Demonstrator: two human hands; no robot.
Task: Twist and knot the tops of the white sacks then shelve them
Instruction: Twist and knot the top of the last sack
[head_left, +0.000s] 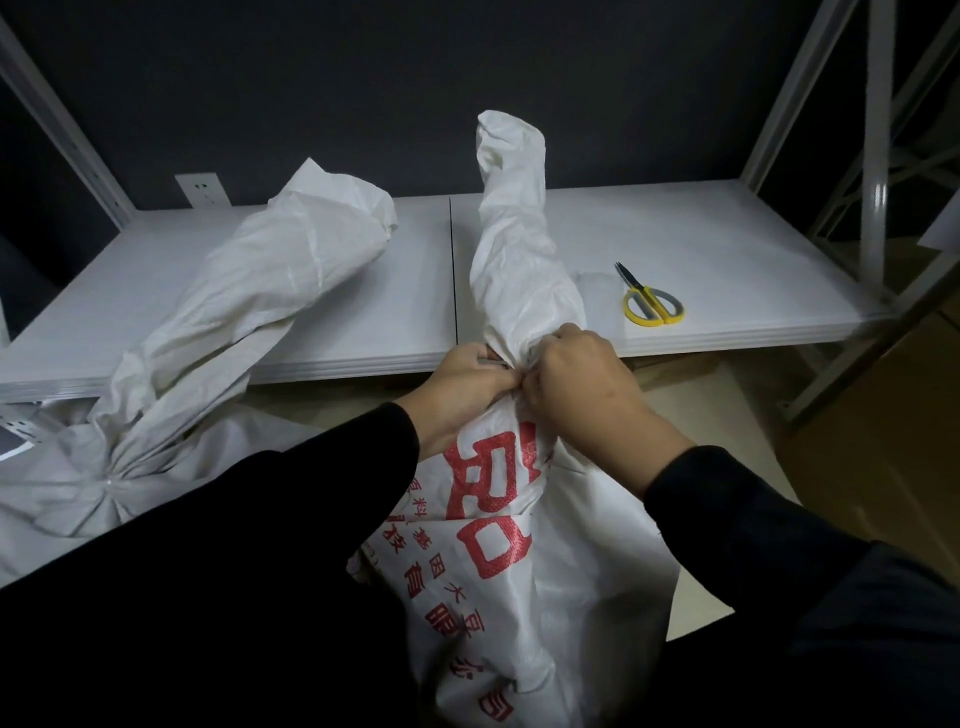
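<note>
Sack (498, 525) of crinkly woven plastic, standing before the shelf (727, 249) between the person's arms, looks soft but slippery and likely heavy, so the left hand (470, 374) and right hand (576, 382) each close their grip on its twisted neck (519, 306), the surest hold.

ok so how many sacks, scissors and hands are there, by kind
sacks: 2 (printed sack, plain sack)
scissors: 1 (scissors)
hands: 2 (left hand, right hand, both gripping the printed sack's neck)
total: 5
</note>
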